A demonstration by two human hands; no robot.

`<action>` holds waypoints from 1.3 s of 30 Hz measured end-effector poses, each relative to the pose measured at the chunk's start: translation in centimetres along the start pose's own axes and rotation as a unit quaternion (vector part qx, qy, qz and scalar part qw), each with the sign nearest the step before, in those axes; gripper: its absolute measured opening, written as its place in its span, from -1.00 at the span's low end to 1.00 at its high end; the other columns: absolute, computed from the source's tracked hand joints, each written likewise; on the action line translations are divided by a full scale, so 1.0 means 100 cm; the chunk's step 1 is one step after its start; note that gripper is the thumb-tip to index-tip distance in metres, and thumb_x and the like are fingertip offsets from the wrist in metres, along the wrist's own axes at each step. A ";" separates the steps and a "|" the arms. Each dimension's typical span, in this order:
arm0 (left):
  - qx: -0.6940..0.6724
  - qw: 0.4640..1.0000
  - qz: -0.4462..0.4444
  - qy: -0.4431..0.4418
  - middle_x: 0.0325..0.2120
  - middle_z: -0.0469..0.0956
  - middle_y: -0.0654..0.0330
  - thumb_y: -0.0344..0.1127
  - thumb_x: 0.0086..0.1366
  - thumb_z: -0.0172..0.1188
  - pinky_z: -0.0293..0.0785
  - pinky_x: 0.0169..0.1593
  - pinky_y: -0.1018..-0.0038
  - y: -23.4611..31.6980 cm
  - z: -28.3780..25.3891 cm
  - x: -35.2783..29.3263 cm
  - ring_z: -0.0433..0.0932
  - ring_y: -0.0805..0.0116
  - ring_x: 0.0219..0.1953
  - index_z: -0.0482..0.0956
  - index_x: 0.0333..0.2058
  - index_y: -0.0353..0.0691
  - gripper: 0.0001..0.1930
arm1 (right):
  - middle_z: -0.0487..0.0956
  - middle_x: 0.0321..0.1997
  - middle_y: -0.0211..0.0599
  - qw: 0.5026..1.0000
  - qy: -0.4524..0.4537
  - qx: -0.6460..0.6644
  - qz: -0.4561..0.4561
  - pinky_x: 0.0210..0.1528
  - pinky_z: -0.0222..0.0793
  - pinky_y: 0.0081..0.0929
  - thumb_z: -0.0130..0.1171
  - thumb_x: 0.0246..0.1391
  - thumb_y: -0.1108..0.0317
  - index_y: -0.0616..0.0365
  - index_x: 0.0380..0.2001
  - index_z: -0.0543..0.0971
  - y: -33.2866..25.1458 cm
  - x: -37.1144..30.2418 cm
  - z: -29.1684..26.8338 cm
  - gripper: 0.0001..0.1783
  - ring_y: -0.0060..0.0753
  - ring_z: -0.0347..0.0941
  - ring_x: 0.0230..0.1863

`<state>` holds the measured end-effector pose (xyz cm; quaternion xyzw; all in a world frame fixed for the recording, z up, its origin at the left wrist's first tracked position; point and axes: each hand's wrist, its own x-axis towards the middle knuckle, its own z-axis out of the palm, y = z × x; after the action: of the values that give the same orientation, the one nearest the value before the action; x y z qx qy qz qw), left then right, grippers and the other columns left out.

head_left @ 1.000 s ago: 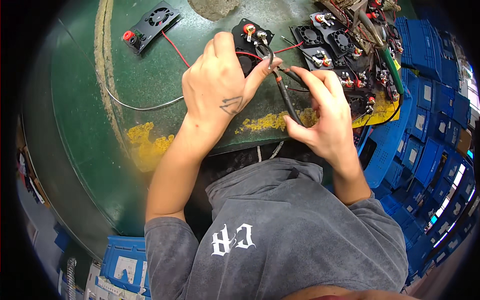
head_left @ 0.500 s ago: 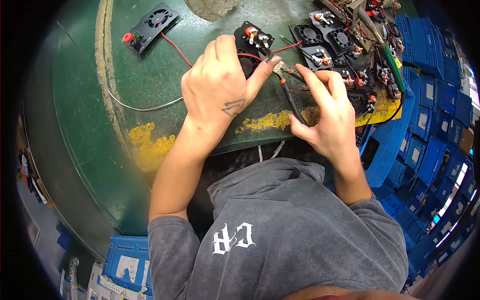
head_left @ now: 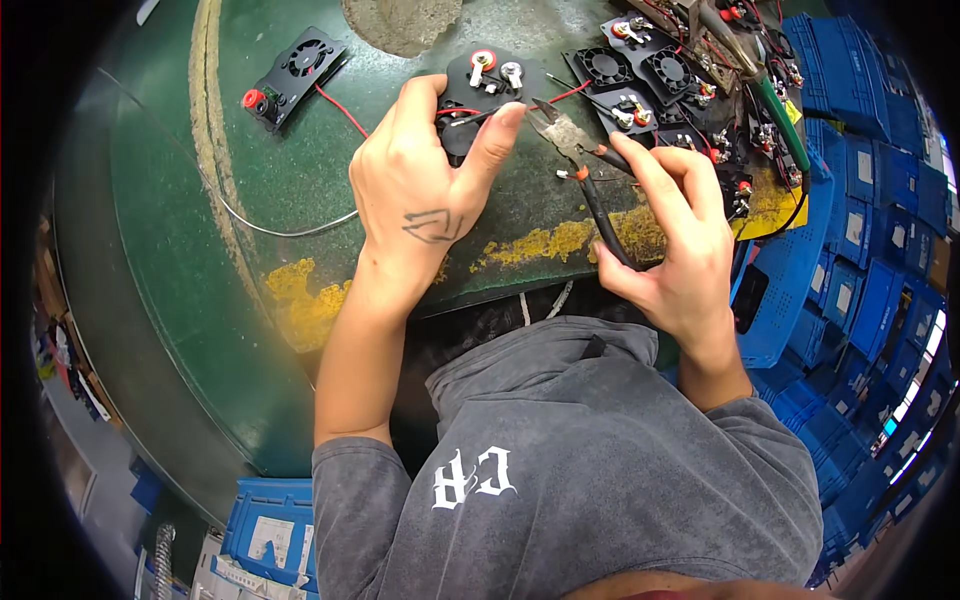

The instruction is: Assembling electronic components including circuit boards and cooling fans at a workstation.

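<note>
My left hand [head_left: 412,170] is closed around a black fan panel [head_left: 462,80], its thumb pressing wires against it. The panel carries a red-ringed terminal and a black one with metal tabs; part of its fan hides beneath my fingers. A red wire and a black wire show beside the thumb. In my right hand [head_left: 685,230] is a pair of diagonal cutters [head_left: 562,135] with black handles and orange bands. Their jaws are apart, pointing at the panel just right of my left thumb, and nothing shows between them.
Another fan panel [head_left: 305,60] lies at the far left with a red wire. Several more fan panels [head_left: 665,72] pile up at right, beside a green-handled tool [head_left: 782,122]. A thin silvery wire [head_left: 275,230] curves across the green table [head_left: 300,190]. Blue bins [head_left: 860,230] stack beyond the right edge.
The cutters have drawn back right and toward me from the wire at my left thumb, and their jaws have parted. My left hand has shifted slightly left, uncovering the terminals more.
</note>
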<state>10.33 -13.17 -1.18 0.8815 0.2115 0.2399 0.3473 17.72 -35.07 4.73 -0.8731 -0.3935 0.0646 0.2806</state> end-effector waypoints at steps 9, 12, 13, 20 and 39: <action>0.053 0.996 -0.026 0.063 -0.45 0.66 0.01 0.20 0.13 0.47 0.57 -0.35 0.22 -0.007 0.000 0.006 0.67 0.01 -0.44 0.60 -0.19 -0.33 -0.37 | 0.49 0.01 -0.17 0.992 -0.006 -0.126 0.003 0.04 0.47 -0.20 0.48 -0.36 0.49 0.09 0.19 0.59 0.003 -0.006 -0.020 -0.16 -0.05 0.50 0.02; 0.053 0.996 -0.023 0.071 -0.45 0.65 0.03 0.20 0.12 0.48 0.58 -0.34 0.23 -0.008 0.000 0.007 0.67 0.03 -0.43 0.60 -0.19 -0.32 -0.37 | 0.51 0.04 -0.16 0.987 -0.014 -0.155 -0.033 0.12 0.44 -0.18 0.43 -0.37 0.53 0.08 0.18 0.60 0.006 -0.004 -0.017 -0.16 -0.02 0.50 0.04; 0.053 0.996 -0.019 0.075 -0.45 0.65 0.03 0.21 0.12 0.48 0.58 -0.34 0.23 -0.008 0.000 0.007 0.67 0.03 -0.44 0.60 -0.19 -0.32 -0.37 | 0.51 0.04 -0.16 0.987 -0.014 -0.155 -0.032 0.12 0.44 -0.18 0.43 -0.37 0.53 0.08 0.18 0.60 0.005 -0.003 -0.015 -0.16 -0.02 0.50 0.04; 0.051 0.994 0.005 0.098 -0.42 0.65 0.05 0.22 0.11 0.48 0.58 -0.34 0.23 -0.008 -0.001 0.007 0.67 0.03 -0.42 0.61 -0.16 -0.30 -0.36 | 0.46 0.03 -0.08 0.989 -0.016 -0.147 -0.031 0.08 0.43 -0.17 0.50 -0.34 0.46 0.17 0.18 0.55 0.005 0.003 -0.002 -0.16 0.01 0.44 0.05; 0.031 0.994 0.011 0.100 -0.43 0.63 0.00 0.21 0.09 0.50 0.58 -0.34 0.24 -0.009 -0.002 0.008 0.65 0.03 -0.43 0.59 -0.14 -0.39 -0.30 | 0.52 0.03 -0.17 0.988 -0.010 -0.150 -0.019 0.10 0.44 -0.19 0.47 -0.32 0.49 0.10 0.20 0.58 0.004 0.003 0.004 -0.17 -0.04 0.46 0.05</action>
<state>10.62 -12.03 -1.50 0.8658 0.2428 0.3243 0.2936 18.08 -34.86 4.22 -0.8971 -0.4177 0.0080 0.1439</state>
